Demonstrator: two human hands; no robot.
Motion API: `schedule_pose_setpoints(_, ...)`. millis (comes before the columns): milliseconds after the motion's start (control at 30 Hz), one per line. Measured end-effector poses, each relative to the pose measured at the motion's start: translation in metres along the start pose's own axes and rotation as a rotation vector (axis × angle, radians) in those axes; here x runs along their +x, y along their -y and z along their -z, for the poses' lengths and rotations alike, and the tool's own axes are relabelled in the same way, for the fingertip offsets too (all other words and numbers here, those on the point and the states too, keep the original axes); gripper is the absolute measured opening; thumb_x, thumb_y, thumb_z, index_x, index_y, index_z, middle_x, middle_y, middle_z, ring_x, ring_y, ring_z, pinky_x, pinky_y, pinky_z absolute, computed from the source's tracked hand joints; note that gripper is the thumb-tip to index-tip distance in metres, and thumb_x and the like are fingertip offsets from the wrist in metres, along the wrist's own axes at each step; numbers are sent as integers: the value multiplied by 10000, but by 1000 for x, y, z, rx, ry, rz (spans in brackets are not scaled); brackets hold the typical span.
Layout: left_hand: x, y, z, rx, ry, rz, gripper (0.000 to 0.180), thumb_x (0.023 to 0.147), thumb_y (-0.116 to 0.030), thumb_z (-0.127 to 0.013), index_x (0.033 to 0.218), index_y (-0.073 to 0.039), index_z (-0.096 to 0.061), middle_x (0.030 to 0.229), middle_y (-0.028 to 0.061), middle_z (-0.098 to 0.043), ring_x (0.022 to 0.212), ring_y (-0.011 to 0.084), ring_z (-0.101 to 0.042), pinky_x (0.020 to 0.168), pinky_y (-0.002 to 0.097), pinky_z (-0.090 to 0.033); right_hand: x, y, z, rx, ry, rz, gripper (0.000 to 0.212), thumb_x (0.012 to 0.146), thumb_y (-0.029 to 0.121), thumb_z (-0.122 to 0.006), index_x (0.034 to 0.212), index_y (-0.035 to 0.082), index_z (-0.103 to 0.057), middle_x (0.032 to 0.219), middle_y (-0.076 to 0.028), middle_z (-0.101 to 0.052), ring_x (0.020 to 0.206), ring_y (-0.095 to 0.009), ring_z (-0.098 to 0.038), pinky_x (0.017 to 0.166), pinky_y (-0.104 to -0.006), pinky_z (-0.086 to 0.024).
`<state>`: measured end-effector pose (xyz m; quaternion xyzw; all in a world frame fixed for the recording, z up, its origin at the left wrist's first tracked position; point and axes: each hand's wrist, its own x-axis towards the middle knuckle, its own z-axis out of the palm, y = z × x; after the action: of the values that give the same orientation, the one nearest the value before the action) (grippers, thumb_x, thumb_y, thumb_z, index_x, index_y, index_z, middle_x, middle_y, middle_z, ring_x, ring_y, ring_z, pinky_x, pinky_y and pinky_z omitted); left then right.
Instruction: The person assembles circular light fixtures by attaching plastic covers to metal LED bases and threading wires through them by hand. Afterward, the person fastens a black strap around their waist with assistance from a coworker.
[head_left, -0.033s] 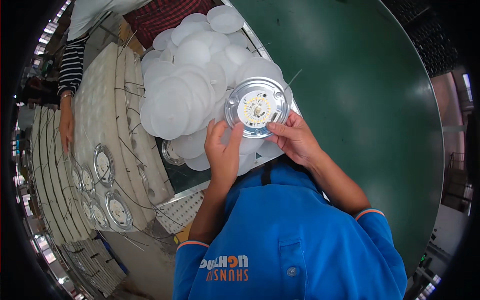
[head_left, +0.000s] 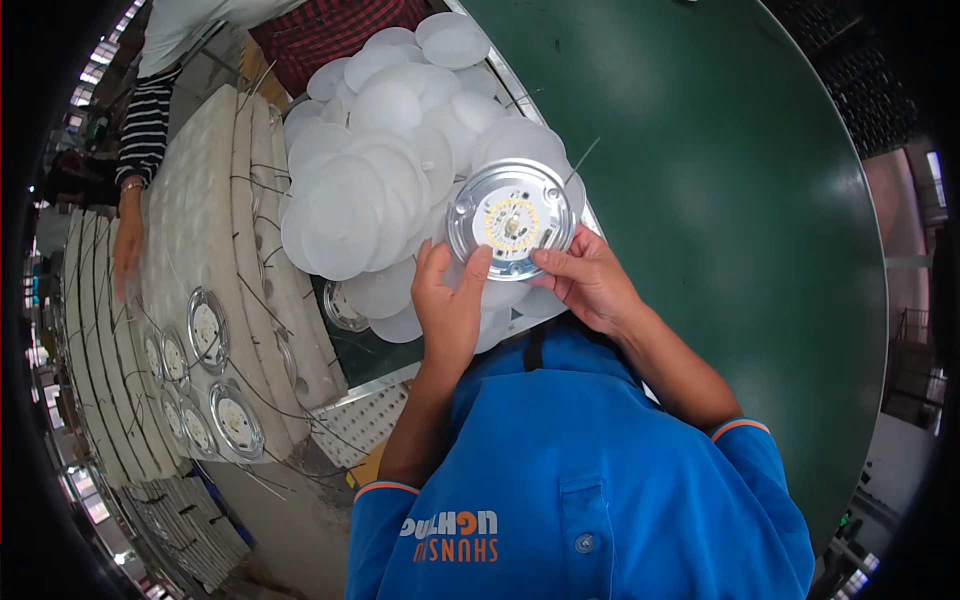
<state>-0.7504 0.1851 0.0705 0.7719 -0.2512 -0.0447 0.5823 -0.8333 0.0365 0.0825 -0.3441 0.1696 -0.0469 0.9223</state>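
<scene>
Between my two hands is a round LED lamp base [head_left: 511, 221], a silver dish with a white circuit board and a ring of small yellow LEDs facing up. My left hand [head_left: 449, 300] grips its lower left rim, thumb on the front. My right hand [head_left: 592, 277] pinches the lower right rim, with the thumb over the edge of the board. A thin wire [head_left: 581, 164] sticks out past its upper right rim. Beneath and behind it lies a heap of frosted white round lamp covers [head_left: 345, 215], partly hidden by the lamp base and my hands.
Another lamp base [head_left: 343, 306] lies beside the heap. Padded trays [head_left: 190, 190] at the left hold several more lamp bases [head_left: 237, 420] with trailing wires. A co-worker's hand [head_left: 128, 245] hovers there, blurred. The green tabletop [head_left: 700, 200] extends along my right.
The lamp base has shifted slightly left and toward me with my hands still on it. The co-worker's hand has moved a little away from the lamp bases.
</scene>
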Motion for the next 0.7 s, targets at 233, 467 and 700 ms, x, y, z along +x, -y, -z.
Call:
schedule_pose_setpoints(233,10,-7,-14,-515,34,365,204,838,-171,-603,928,11,-619,900,65,-525,895,145,-496,809,272,-378,11,25,38,418,407,-236,504,915,290,-308,1247,-83,-376,1253,-197,-460,1193,-288,-422,1044,-403,-280)
schedule_pose_setpoints(467,15,-35,-19,-207,236,171,223,829,-162,-605,960,18,-616,997,94,-520,929,174,-507,826,286,-381,12,31,44,473,357,-366,682,902,562,-239,1315,28,-339,1304,-146,-424,1166,-283,-451,982,-394,-361)
schedule_pose_setpoints(700,19,-35,-14,-207,316,158,232,827,-153,-602,970,28,-608,1034,111,-519,971,193,-506,842,295,-382,9,-1,52,686,420,-386,533,889,478,-394,1235,77,-455,1199,-96,-525,1071,-215,-532,859,-364,-475)
